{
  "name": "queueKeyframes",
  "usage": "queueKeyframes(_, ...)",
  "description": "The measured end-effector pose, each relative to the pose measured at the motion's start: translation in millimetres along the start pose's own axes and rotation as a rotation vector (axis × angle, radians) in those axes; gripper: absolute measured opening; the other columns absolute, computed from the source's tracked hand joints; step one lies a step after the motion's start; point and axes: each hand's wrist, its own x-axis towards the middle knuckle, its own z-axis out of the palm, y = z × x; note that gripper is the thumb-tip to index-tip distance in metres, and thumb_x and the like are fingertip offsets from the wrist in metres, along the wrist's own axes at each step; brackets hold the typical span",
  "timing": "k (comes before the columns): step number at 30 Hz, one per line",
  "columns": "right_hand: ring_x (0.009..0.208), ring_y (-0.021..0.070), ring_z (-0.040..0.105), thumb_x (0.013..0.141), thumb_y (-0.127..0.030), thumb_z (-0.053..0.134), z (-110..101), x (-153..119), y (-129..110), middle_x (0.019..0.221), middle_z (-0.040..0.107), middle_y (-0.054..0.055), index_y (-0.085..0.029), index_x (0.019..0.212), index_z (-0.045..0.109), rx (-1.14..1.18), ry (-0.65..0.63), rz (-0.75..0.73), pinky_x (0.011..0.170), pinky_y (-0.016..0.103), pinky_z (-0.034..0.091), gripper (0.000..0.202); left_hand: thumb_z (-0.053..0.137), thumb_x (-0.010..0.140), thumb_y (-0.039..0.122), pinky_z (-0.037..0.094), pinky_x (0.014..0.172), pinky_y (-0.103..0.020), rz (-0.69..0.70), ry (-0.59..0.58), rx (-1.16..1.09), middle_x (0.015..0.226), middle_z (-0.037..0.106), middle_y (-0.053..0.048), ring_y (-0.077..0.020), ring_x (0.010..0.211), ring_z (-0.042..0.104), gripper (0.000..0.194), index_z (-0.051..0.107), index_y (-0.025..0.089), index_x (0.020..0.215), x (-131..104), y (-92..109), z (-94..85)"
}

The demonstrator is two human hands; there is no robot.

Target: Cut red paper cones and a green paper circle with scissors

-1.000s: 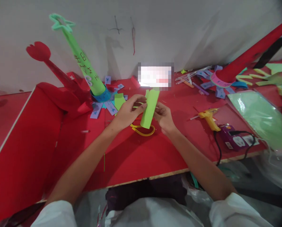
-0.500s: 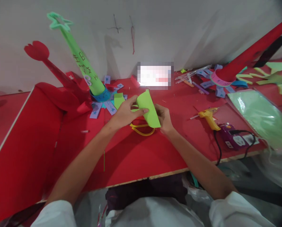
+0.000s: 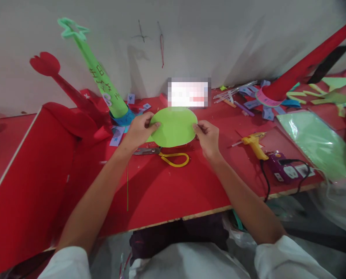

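A light green paper oval [image 3: 173, 127] is spread flat between my two hands, above the red table. My left hand [image 3: 140, 131] pinches its left edge, thumb on top. At the right edge my right hand [image 3: 208, 136] grips it the same way. Below the paper lie scissors [image 3: 175, 159] with yellow handles, blades pointing left; part of them is hidden by the paper. A thin green strip [image 3: 128, 190] rests on the table near my left forearm.
Left stand a green paper tube [image 3: 103, 83] with a star top and a red flower shape [image 3: 47, 64]. Right lie a yellow glue gun [image 3: 256, 144], a purple power box [image 3: 283, 168] and a plastic-wrapped green paper pack [image 3: 318, 143]. A blurred bright screen [image 3: 189, 94] stands behind.
The green paper has gone from folded over to opened out into a full oval. My right hand has moved to its right edge, and the scissors now show more.
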Motion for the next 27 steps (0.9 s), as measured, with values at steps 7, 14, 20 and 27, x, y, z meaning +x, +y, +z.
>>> queueKeyframes(7,0.063,0.0141,0.046,0.087,-0.069,0.083,1,0,-1,0.070,0.055,-0.003,-0.024,0.079,0.067,0.012,-0.010,0.000,0.059,0.030,0.039,0.048,0.076,0.087,0.032,0.047,0.067,-0.029,0.017,0.046,0.083,0.080,0.066,0.000,-0.0146,0.071,0.059,0.013,0.069,0.021,0.089,2,-2,-4.5)
queueKeyframes(14,0.065,0.0150,0.048,0.088,-0.070,0.081,2,-1,-2,0.069,0.056,-0.003,-0.024,0.079,0.068,-0.049,-0.034,-0.036,0.062,0.031,0.041,0.048,0.069,0.084,0.015,0.061,0.096,-0.042,0.101,0.138,0.274,0.120,0.079,-0.007,-0.0219,0.090,0.074,0.036,0.077,0.027,0.117,6,-5,-34.4)
queueKeyframes(20,0.067,0.0162,0.054,0.091,-0.062,0.079,5,-5,-2,0.072,0.064,-0.001,-0.024,0.081,0.072,-0.104,-0.102,-0.075,0.065,0.032,0.043,0.040,0.066,0.096,0.023,0.050,0.122,-0.049,0.189,0.060,0.364,0.139,0.078,-0.009,-0.0296,0.132,0.071,0.034,0.078,0.029,0.128,1,9,-30.5)
queueKeyframes(27,0.073,0.0185,0.061,0.088,-0.069,0.081,11,-11,-7,0.081,0.071,0.001,-0.025,0.089,0.076,-0.019,-0.181,-0.040,0.071,0.034,0.052,0.044,0.075,0.089,0.024,0.047,0.076,-0.035,0.141,-0.106,0.412,0.087,0.077,-0.002,-0.0209,0.078,0.065,0.004,0.077,0.023,0.092,-8,28,-7.7)
